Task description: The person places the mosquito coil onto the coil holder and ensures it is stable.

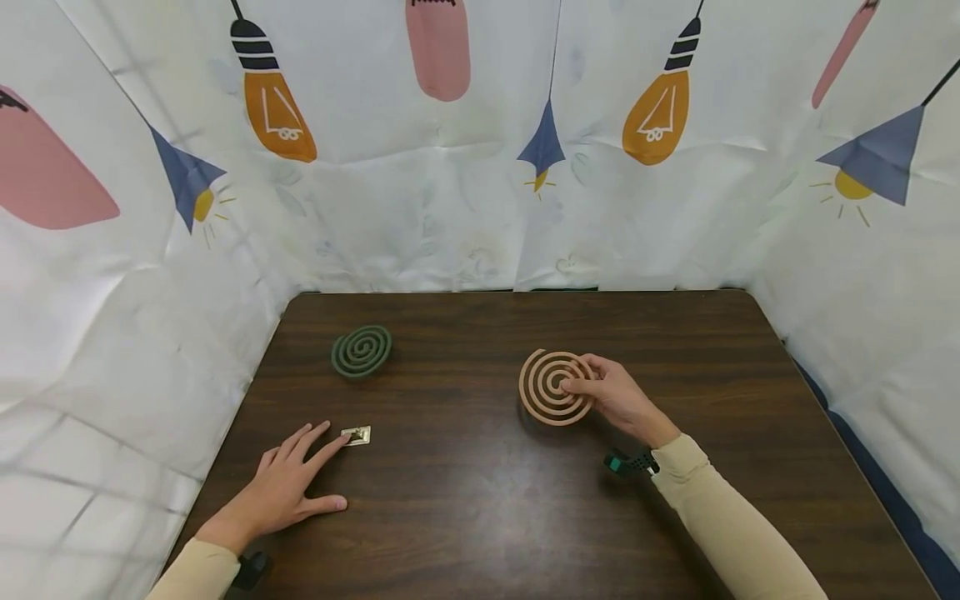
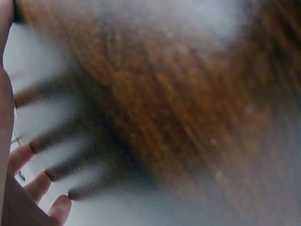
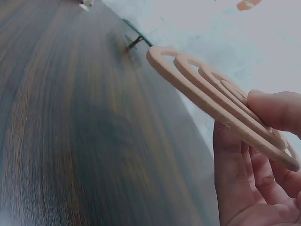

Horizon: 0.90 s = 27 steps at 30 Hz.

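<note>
My right hand [image 1: 621, 400] pinches a tan mosquito coil [image 1: 536, 408], with the thumb on its upper face and the fingers beneath. The right wrist view shows this coil [image 3: 188, 92] tilted and held above the table. On the left, my left hand [image 1: 279, 492] lies low over the table with fingers spread. Its index fingertip rests on the edge of a small shiny metal coil stand [image 1: 360, 435]. A green mosquito coil [image 1: 362, 352] sits at the back left; from the right wrist it appears edge-on [image 3: 137, 32], raised off the wood.
The dark wood table [image 1: 450, 500] has a white patterned cloth [image 1: 442, 217] hanging behind and along both sides. A black band with a green piece [image 1: 630, 462] circles my right wrist, and a dark device [image 1: 251, 571] is on the left one.
</note>
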Motion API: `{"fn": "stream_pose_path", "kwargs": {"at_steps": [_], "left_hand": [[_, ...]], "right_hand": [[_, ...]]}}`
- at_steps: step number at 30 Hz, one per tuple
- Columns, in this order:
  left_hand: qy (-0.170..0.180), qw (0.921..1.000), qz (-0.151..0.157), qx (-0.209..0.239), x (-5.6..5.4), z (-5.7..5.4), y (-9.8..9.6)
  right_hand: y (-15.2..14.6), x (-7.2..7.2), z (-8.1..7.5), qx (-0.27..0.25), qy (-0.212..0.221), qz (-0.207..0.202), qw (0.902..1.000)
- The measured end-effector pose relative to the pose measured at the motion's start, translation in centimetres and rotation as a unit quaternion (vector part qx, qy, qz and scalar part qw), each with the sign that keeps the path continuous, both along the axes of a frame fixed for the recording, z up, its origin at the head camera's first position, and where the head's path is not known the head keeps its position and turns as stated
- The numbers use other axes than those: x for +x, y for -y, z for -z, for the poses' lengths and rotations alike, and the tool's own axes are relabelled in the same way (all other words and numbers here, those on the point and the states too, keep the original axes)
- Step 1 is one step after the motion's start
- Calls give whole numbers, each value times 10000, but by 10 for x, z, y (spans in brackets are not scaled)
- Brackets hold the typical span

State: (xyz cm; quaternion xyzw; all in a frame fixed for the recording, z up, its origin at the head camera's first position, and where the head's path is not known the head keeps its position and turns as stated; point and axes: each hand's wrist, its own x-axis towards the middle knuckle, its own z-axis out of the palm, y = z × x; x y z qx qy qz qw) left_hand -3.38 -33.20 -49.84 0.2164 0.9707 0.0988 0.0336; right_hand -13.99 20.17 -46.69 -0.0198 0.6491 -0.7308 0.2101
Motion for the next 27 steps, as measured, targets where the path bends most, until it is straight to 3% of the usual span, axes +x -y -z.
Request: {"fn": "stream_pose_path", "kwargs": {"at_steps": [20,27], "left_hand": [[5,10000,49,72,-3,1,2],[-4,10000,18,93,0,1,2]], "right_hand": [[47,-6,12,-424,173,-81,9989],[65,-4,13,-582,245,-236,9977]]}}
